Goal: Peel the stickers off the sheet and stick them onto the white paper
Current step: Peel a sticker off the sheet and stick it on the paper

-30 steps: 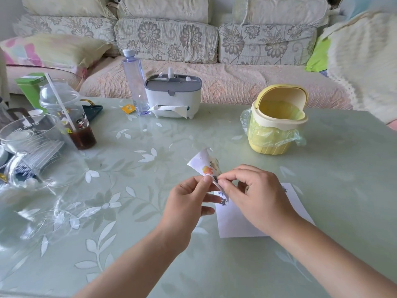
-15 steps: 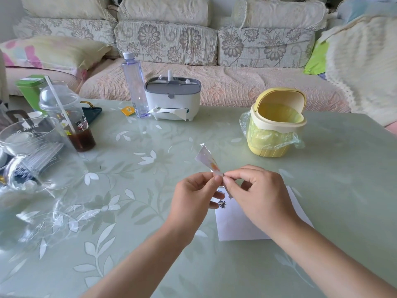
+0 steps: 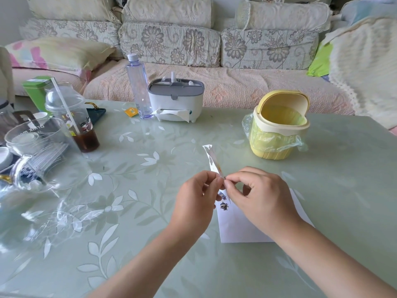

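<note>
Sticker sheet (image 3: 211, 160): 1 pc, small, white backing w/ colour print, seen nearly edge-on, held in the air above the table, upper end leaning away toward the bin, lower end between both hands' fingertips. Left hand (image 3: 193, 203): thumb and forefinger pinch the sheet's lower end, other fingers curled. Right hand (image 3: 262, 198): thumb and forefinger pinch at the same spot, tips touching the left hand's; whether a sticker is lifted there can't be told (too small). White paper (image 3: 236, 229): 1 sheet, flat on the table just below the hands, right part hidden under the right hand and forearm. Stickers (image 3: 224, 205): 2 small figures visible on the paper's upper left corner, one partly behind the fingers. Table (image 3: 133, 214): pale green glass top, white leaf pattern. Yellow bin (image 3: 279, 134): far right of the sheet, flip lid, plastic liner. Tissue box (image 3: 175, 100): white/grey, far centre, tissue sticking out. Water bottle (image 3: 138, 87): clear, upright, just left of the box. Drink cup (image 3: 73, 117): domed lid, straw, dark liquid at bottom, far left. Glass jug (image 3: 32, 143): left edge. Sofa (image 3: 214, 50): floral cushions, behind the table.
</note>
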Available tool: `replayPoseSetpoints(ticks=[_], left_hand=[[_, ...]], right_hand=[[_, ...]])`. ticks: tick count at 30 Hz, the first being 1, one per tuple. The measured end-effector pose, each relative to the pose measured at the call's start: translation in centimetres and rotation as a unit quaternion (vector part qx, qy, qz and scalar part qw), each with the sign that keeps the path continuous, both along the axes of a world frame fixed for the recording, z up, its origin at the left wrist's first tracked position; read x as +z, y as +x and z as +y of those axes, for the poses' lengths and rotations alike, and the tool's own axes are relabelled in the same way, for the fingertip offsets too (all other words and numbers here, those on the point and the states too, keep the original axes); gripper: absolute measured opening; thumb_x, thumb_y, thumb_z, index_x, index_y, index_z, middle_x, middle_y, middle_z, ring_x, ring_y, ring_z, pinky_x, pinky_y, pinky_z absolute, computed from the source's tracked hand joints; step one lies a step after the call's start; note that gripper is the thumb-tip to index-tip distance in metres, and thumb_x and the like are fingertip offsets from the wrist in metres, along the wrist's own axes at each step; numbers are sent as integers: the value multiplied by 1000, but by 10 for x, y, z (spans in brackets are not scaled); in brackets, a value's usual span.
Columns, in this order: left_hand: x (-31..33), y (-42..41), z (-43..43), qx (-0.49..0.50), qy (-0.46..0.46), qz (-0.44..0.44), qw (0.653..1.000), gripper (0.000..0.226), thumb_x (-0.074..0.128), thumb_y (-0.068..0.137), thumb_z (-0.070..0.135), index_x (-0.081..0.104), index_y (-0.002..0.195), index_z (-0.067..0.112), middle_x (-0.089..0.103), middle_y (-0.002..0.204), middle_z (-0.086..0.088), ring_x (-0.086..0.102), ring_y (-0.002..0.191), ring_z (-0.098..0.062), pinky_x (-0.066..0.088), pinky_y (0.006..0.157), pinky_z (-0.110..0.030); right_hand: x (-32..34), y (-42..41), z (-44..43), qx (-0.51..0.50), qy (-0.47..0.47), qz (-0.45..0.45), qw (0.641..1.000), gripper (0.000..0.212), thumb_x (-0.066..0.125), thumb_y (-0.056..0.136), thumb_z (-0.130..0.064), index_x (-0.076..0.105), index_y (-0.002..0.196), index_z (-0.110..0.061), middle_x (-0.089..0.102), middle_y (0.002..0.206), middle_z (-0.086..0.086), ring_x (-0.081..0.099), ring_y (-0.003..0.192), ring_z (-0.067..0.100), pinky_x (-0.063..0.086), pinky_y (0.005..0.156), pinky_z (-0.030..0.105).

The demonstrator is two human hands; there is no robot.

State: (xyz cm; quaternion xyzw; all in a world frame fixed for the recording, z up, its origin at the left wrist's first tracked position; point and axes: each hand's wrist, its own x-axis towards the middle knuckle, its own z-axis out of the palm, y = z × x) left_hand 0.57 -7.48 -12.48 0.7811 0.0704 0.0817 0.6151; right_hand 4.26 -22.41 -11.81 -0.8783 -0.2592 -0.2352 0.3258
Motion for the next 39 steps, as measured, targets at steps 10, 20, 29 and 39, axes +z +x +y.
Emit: replayPoseSetpoints(ticks=[10,20,29,39], left_hand=[[6,2,1,0,-81,-1,997,18,59,100,16,71,87,10,74,79,-1,68,68,-11,55,59,-23],[4,2,0,-10,-80,4,997,17,61,98,16,72,86,13,73,75,4,67,68,-10,55,60,-24],[4,1,-1,-56,-247,69,965,28,50,104,23,67,96,3,66,86,-7,68,77,-19,59,67,-31],[8,-4,4,-60,-242,0,968,19,56,101,15,65,93,0,67,85,-15,70,83,-27,61,82,-51]], right_hand=[[2,3,-1,42,75,104,991,9,71,87,-35,79,85,-30,68,75,-20,55,55,12,44,54,20],[8,1,-3,5,29,77,997,13,71,86,-30,76,74,-28,60,58,-17,47,47,11,41,46,23],[6,7,-7,73,30,29,996,22,59,89,-35,79,91,-27,66,73,-19,54,54,10,47,53,25],[7,4,-1,42,31,-26,998,24,59,91,-38,80,92,-26,68,75,-14,50,51,10,48,49,31]])
